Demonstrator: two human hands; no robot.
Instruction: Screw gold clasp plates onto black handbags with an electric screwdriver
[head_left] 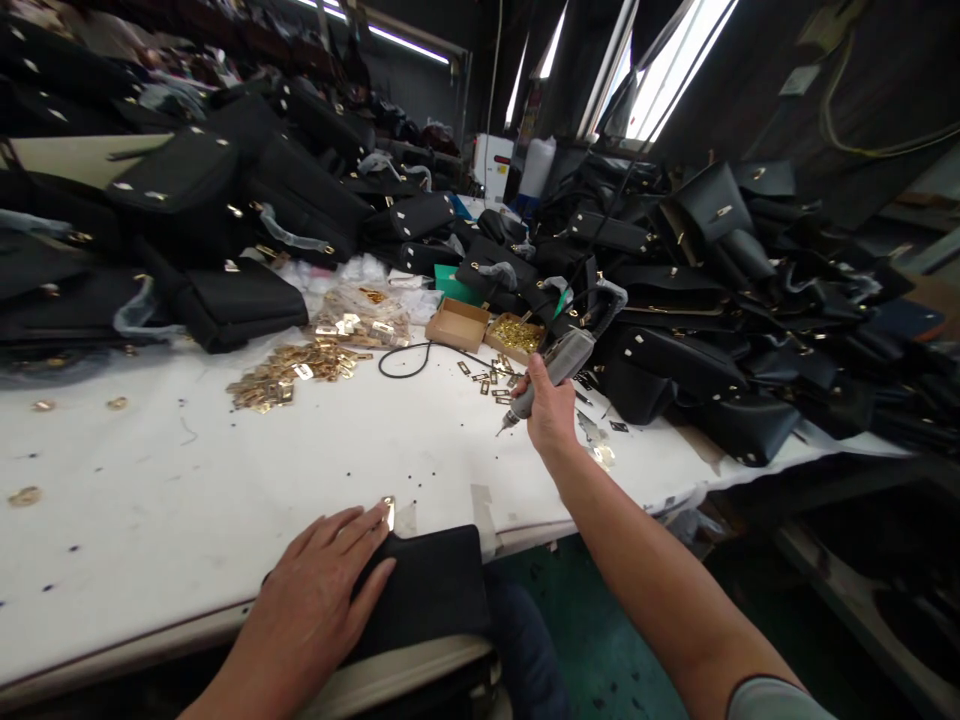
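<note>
Wrapped round a grey electric screwdriver (559, 368) is my right hand (551, 408), raised over the white table; the tool's thin bit points down to the left. My left hand (326, 575) lies spread on a black leather bag piece (431, 580) at the table's front edge. Its fingertips touch a small gold metal plate (388, 512) at the piece's upper left corner. Beneath the black flap shows the beige edge (405, 670) of the bag.
Gold plates (292, 375) lie heaped on the white table (187, 530). Behind stand an open cardboard box (457, 325) and a box of small gold parts (516, 335). A black cable (405, 372) curls nearby. Black bags (675, 350) are piled right and left.
</note>
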